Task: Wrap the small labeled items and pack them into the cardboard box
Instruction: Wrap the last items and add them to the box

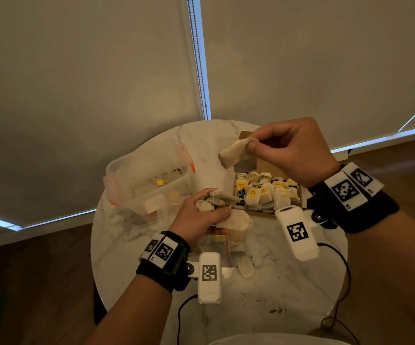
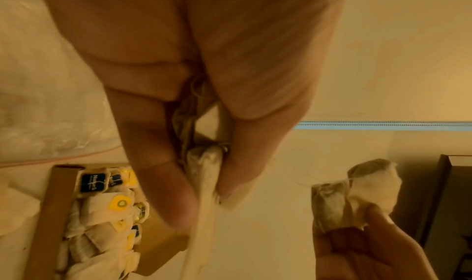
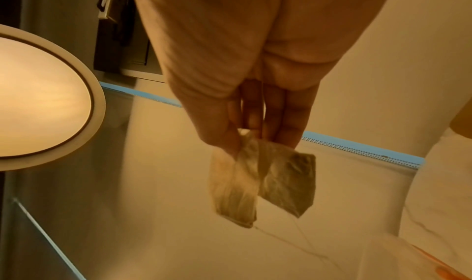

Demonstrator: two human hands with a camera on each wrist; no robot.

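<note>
My right hand (image 1: 253,143) pinches a pale tea bag (image 1: 233,151) by its top and holds it up above the far end of the cardboard box (image 1: 261,212). From the right wrist the same tea bag (image 3: 260,181) hangs folded below the fingertips (image 3: 224,143). My left hand (image 1: 208,210) grips a bunch of tea bags (image 1: 216,199) with strings, left of the box. In the left wrist view thumb and fingers (image 2: 166,183) squeeze that bunch of tea bags (image 2: 204,169). The box (image 2: 48,213) holds several wrapped bags with yellow and blue tags (image 1: 253,192).
A clear plastic tub (image 1: 149,175) with orange clips stands at the table's back left. More loose tea bags (image 1: 241,235) lie on the round marble table (image 1: 276,295) under my left hand. Cables (image 1: 343,270) run over the table's right front edge.
</note>
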